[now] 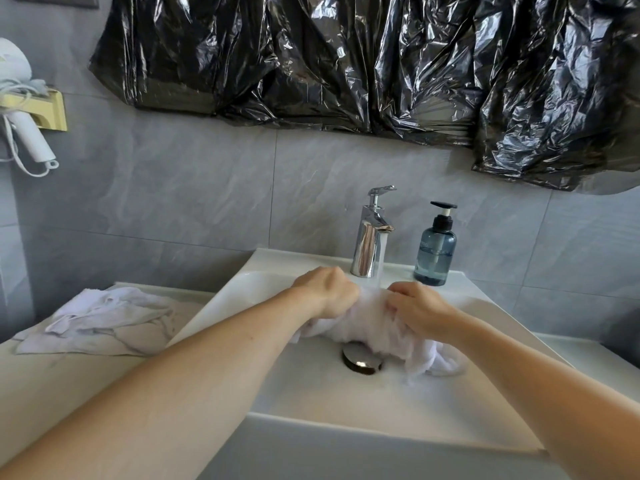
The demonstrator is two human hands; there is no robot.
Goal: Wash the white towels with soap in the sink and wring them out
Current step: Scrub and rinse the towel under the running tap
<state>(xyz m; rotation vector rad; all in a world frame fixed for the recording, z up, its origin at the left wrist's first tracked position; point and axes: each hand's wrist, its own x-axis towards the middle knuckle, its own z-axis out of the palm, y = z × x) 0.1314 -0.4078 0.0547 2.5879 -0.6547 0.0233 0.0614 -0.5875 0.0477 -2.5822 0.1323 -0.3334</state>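
A wet white towel (372,322) is bunched between both hands over the bowl of the white sink (311,386), right under the stream of water (381,261) falling from the chrome tap (369,237). The left hand (327,292) is clenched around the towel's left end, knuckles up; its fingertips are buried in the cloth and cannot be seen. The right hand (420,308) grips the right part of the towel, fingers curled into the folds, so how deep they reach is hidden. A loose tail of the towel hangs past the right wrist and rests on the sink floor, just beside the round metal drain plug (362,362); the towel covers the plug's far edge. Both forearms run out of the picture at the bottom corners.

On the sink's back ledge, right of the tap, stands a blue soap bottle (435,251) with a black pump; its label is too small to read. To the left of the sink, a second white towel (104,318) lies crumpled on the counter (52,386), apart from the hands.

A crinkled black plastic sheet (363,60) covers the upper wall, hiding whatever is behind it and cut off at the top and right. At the far left, a white hair dryer (24,126) hangs in a yellowish holder (55,109), partly cropped by the edge.
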